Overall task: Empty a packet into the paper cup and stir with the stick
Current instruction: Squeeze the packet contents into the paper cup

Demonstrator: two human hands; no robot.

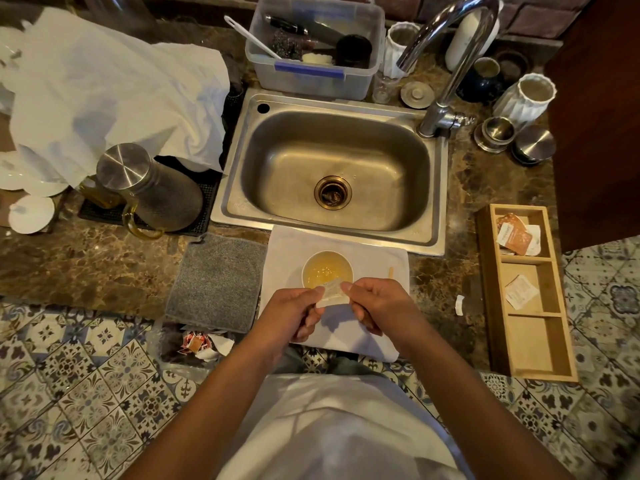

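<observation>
Just over the near rim of the white paper cup (327, 271), both hands pinch a small pale paper packet (333, 293): the left hand (292, 315) grips its left edge between thumb and curled fingers, the right hand (377, 306) its right edge likewise. The cup holds pale yellow liquid and stands on a white folded cloth (346, 332), with the thin wooden stick (391, 272) lying beside it. A three-compartment wooden tray (491, 306) at the right holds more packets in its two far sections.

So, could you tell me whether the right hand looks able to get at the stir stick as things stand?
Probably yes, once freed: the stick lies uncovered on the white cloth just beyond the right hand, but that hand and the left hand are pinching the packet.
</observation>
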